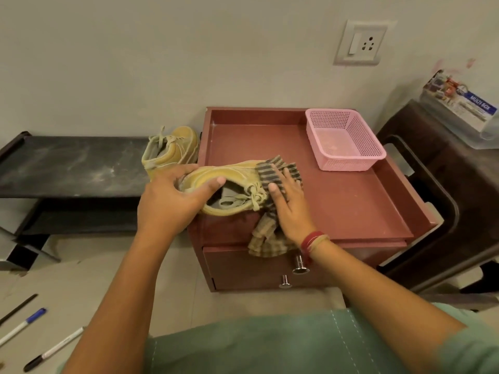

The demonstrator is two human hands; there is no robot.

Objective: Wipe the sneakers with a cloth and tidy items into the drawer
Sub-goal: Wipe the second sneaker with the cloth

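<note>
A yellow sneaker lies on its side at the left edge of the red-brown drawer unit's top. My left hand grips its heel, thumb inside the collar. My right hand lies flat, pressing a striped brown cloth against the sneaker's toe; the cloth's tail hangs over the front edge. The second yellow sneaker stands behind, on the dark low shelf. The drawer front below has metal knobs and looks closed.
A pink mesh basket sits at the back right of the top. A dark plastic stool with a clear box stands to the right. Several pens lie on the floor at lower left. A wall socket is above.
</note>
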